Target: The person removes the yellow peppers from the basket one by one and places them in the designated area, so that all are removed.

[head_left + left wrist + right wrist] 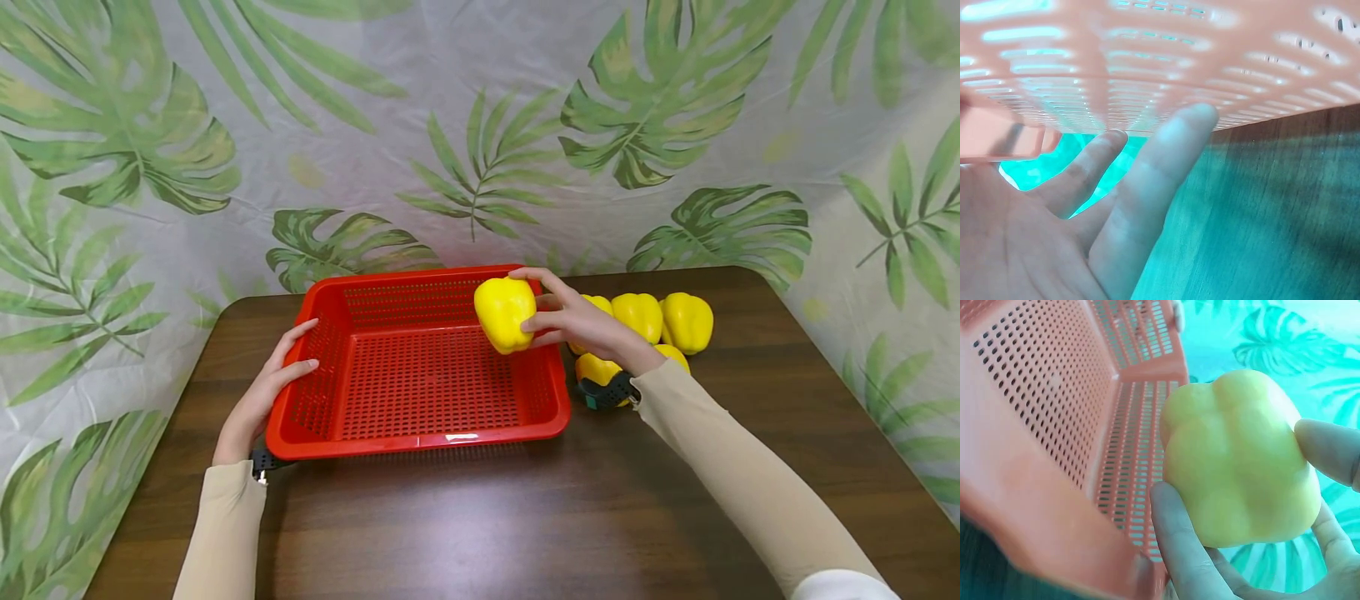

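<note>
My right hand [573,321] holds a yellow bell pepper [504,315] over the right end of a red perforated plastic basket [416,443]. In the right wrist view, thumb and fingers grip the pepper [1241,462] from its sides, with the basket wall [1138,456] behind it. At the basket's left end my left hand [262,396] grips the rim. Two of its digits reach over the edge, while other fingers [1169,156] lie along the outside of the slotted wall [1166,56] in the left wrist view. No pepper shows inside the basket.
Several more yellow bell peppers [686,323] sit bunched on the dark wooden table [480,525], right of the basket, partly hidden by the right hand and wrist. A leaf-printed cloth [480,150] hangs behind the table's far edge.
</note>
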`<state>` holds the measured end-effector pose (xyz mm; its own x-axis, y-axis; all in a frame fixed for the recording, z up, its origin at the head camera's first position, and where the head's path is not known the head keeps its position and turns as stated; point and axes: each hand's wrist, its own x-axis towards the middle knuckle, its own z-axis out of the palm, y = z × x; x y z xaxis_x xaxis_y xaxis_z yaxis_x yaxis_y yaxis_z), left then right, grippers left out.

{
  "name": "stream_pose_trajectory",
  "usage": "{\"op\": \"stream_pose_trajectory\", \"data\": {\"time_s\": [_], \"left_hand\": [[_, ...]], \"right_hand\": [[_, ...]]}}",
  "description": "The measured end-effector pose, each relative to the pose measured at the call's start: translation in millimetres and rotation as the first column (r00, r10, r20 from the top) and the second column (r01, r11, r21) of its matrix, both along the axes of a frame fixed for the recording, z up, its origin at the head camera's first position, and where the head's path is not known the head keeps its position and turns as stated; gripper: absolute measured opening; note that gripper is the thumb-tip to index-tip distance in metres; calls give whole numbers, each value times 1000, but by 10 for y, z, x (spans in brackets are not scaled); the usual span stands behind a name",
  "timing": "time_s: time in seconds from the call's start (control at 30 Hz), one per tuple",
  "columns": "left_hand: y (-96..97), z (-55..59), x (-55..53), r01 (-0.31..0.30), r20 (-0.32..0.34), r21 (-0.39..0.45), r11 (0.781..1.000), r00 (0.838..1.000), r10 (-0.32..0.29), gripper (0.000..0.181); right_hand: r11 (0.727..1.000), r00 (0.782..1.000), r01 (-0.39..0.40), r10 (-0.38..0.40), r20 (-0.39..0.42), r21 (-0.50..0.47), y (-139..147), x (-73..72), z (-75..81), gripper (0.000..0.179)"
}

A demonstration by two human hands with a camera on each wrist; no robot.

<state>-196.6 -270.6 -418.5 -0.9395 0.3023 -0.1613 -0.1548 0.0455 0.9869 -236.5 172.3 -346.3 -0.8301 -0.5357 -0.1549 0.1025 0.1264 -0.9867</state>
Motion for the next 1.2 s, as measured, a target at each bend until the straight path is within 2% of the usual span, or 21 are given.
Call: {"op": "stream_pose_trajectory", "data": {"time_s": [0.63,0.93,1.2], "left_hand": [[-3,-3,-8,-6,-6,-4,1000,1000,6,60],[-5,12,0,-3,5,0,1000,1000,3,61],[-5,7,-1,1,-3,6,1000,1000,-1,60]], "right_hand": [[998,997,66,-65,-35,25,406,44,84,65],[996,995,91,-90,-45,16,630,84,39,62],[992,993,108,-105,-57,62,812,154,2,61]]}}
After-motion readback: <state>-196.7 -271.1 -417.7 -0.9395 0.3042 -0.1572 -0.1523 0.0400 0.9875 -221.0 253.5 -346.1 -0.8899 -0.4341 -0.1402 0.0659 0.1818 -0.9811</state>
